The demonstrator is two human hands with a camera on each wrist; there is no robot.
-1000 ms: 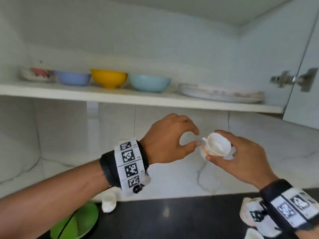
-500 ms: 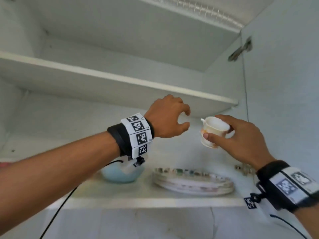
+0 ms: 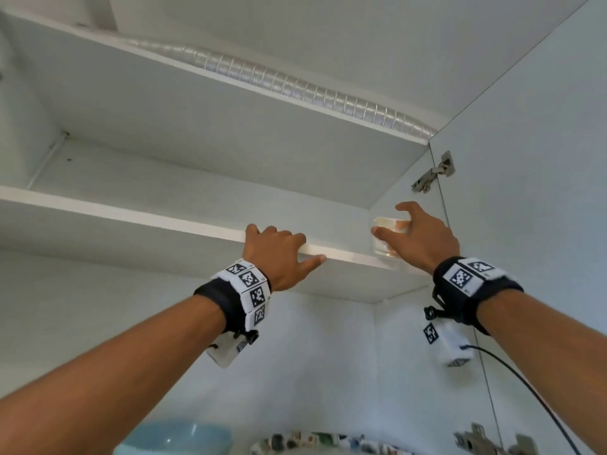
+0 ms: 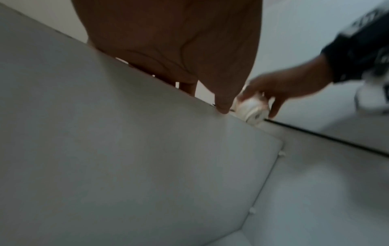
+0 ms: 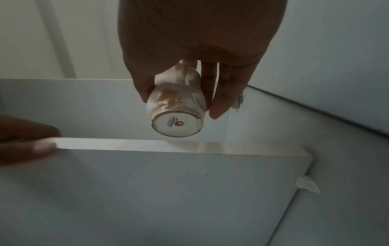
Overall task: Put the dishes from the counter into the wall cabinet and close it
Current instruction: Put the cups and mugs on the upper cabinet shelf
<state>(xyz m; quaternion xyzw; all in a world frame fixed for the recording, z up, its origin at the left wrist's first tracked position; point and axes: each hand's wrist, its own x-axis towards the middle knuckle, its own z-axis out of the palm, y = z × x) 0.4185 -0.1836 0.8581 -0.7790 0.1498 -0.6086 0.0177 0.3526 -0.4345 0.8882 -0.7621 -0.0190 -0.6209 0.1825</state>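
Note:
A small white cup (image 3: 389,224) with orange marks is pinched between the thumb and fingers of my right hand (image 3: 391,221). It hangs just above the right end of the cabinet's upper shelf (image 3: 131,215), close to the right side wall. From below, the right wrist view shows the cup (image 5: 176,106), with its stamped base just past the shelf's front edge (image 5: 147,146), held by my right hand (image 5: 179,104). My left hand (image 3: 282,244) rests on that shelf's front edge, fingers over the top and thumb along the edge, holding nothing. In the blurred left wrist view my left hand (image 4: 206,98) lies beside the cup (image 4: 251,108).
On the lower shelf stand a light blue bowl (image 3: 177,438) and a stack of patterned plates (image 3: 328,444). The open cabinet door (image 3: 542,192) hangs at the right on its hinge (image 3: 433,174). A ribbed silver duct (image 3: 295,87) runs above the cabinet's top.
Both hands have risen from the lower shelf's level to the upper shelf. The cup went up and right, over the shelf's end. My left hand, curled in mid-air before, now lies on the shelf edge.

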